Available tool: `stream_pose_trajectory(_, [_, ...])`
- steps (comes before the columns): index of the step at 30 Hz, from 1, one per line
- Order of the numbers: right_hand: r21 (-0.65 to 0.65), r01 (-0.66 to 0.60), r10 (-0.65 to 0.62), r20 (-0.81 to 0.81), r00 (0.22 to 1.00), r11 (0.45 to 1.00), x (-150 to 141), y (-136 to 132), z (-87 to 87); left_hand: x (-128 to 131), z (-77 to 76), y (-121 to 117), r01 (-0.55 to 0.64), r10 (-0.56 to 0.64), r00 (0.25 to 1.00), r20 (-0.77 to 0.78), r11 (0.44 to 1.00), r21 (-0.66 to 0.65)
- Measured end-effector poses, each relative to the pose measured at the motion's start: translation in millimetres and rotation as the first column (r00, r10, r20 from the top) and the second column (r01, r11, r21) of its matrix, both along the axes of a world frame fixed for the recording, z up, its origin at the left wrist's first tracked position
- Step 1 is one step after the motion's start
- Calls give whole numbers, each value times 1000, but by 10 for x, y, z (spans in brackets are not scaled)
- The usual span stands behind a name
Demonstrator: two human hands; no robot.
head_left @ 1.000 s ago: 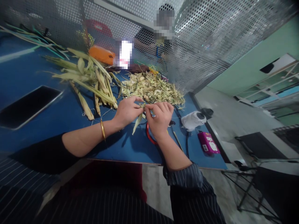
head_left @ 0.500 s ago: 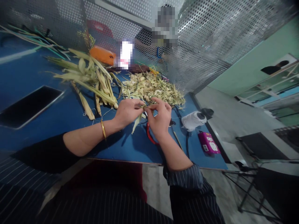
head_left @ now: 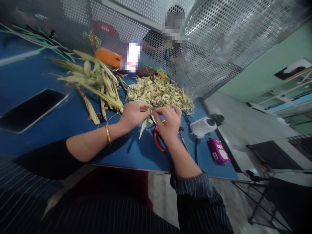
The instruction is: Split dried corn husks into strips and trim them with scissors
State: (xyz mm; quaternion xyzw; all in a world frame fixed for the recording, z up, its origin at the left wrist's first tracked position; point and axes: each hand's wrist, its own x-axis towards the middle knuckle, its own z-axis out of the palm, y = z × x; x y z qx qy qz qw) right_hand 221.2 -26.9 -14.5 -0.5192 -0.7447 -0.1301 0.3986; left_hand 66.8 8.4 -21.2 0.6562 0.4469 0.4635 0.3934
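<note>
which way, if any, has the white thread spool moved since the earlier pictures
No: the white thread spool keeps its place against the edge of the blue table; both shift slightly together, suggesting only the camera moved.

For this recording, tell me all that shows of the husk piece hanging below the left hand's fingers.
The husk piece is pale yellowish green, thin and leaf-like, seemingly dry plant matter, narrowing to a pointed lower tip. It slants downward over the blue table, left of the red-handled scissors. Its upper end goes up to the pinched left hand, whose grip hides part of it. Whether the right hand touches it, or its tip rests on the table, cannot be told.
</note>
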Motion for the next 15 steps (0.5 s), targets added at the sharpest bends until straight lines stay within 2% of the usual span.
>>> stream_pose_trajectory(3, [-50, -15, 12, -47, 999, 999, 5, -1, 3, 0, 22, -48, 105, -103, 993, -50, 994, 38])
stream_pose_trajectory(6, [-87, -23, 6, -182, 983, 996, 87, 27, 54, -12, 32, -60, 95, -85, 989, -124, 992, 78])
stream_pose_trajectory(8, [-183, -78, 18, -309, 951, 980, 158, 62, 93, -20, 37, -69, 128, -100, 974, -201, 982, 135])
stream_pose_trajectory(10, [-342, -216, 41, -452, 891, 915, 211, 97, 120, -24, 41, -89, 219, -150, 936, -319, 956, 194])
stream_pose_trajectory(12, [-474, -383, 46, -580, 813, 793, 235, 118, 138, -24, 37, -111, 296, -171, 885, -433, 925, 239])
stream_pose_trajectory(14, [-537, -501, 26, -663, 748, 679, 239, 124, 147, -24, 24, -122, 341, -164, 849, -502, 896, 285])
stream_pose_trajectory(15, [-551, -531, 10, -688, 726, 644, 238, 124, 149, -25, 15, -123, 358, -159, 836, -525, 883, 304])
